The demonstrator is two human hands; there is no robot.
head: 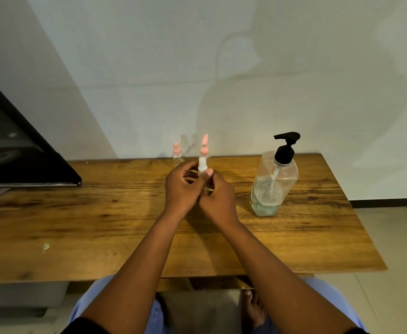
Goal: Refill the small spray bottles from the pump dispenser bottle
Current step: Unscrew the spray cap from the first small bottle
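Both my hands meet over the middle of the wooden table (101, 225). My left hand (183, 189) and my right hand (218, 196) grip a small clear spray bottle whose white spray top (202, 163) sticks up between my fingers; its body is mostly hidden. Two more small spray bottles with pink tops stand behind at the wall, one to the left (177, 150) and one directly behind my hands (204, 147). The pump dispenser bottle (273, 182), clear with a black pump and partly filled with liquid, stands upright to the right of my hands.
A dark screen-like object (29, 153) leans at the table's far left. The wall runs along the table's back edge. My knees in blue fabric show below the front edge, and tiled floor lies to the right.
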